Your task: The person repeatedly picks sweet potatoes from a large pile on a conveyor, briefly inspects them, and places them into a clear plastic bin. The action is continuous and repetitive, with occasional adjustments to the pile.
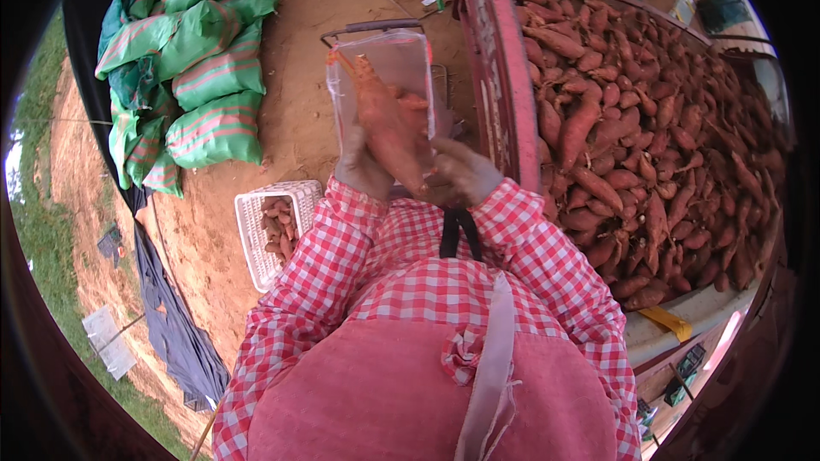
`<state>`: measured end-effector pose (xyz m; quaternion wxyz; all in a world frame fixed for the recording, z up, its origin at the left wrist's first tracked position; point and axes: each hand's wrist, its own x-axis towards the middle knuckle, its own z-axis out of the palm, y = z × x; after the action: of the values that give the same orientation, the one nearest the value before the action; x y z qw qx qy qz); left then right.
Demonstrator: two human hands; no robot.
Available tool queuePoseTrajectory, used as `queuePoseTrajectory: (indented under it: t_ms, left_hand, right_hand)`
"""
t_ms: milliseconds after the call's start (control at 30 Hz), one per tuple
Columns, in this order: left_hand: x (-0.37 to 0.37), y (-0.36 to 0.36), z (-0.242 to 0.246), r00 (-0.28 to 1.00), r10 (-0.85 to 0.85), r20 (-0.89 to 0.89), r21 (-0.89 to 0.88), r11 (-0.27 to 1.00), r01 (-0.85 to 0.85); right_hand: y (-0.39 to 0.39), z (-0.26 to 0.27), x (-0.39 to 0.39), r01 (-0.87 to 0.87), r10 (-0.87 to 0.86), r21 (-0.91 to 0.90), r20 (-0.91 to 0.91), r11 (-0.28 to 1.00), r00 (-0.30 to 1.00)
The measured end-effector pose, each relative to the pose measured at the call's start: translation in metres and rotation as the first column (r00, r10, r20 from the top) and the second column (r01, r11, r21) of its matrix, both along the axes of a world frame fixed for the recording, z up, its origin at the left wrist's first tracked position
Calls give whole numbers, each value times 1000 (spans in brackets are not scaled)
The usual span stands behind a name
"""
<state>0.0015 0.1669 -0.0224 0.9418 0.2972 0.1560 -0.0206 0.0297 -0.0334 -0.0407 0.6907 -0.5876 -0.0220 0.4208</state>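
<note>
A large, spindle-shaped sweet potato (pixel 387 121) lies tilted across my left hand (pixel 364 166), which grips it along its lower left side. My right hand (pixel 469 169) is blurred, just right of the sweet potato's lower tip. Its fingers bend inward, and whether they hold anything is hidden. Beyond both hands, a translucent bag (pixel 413 64) with orange-red trim hangs spread at a dark metal frame (pixel 375 27). Reddish sweet potatoes (pixel 413 102) show inside the bag, partly covered by the large one.
To the right, a red metal side panel (pixel 506 77) borders a big heap of sweet potatoes (pixel 653 141). A white plastic basket (pixel 250 243) holding smaller sweet potatoes stands on the dirt ground at left. Stacked green striped sacks (pixel 214 128) lie beyond it, beside dark sheeting (pixel 166 314).
</note>
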Motion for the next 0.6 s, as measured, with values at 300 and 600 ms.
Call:
queuePoseTrajectory:
  t_ms: [300, 600]
  left_hand:
    - [28, -75, 14, 988, -149, 33, 654, 751, 91]
    - [47, -105, 24, 991, -127, 51, 916, 402, 4]
  right_hand:
    - [-26, 52, -22, 261, -207, -209, 250, 942, 946]
    - [-43, 65, -39, 448, -315, -301, 400, 842, 861]
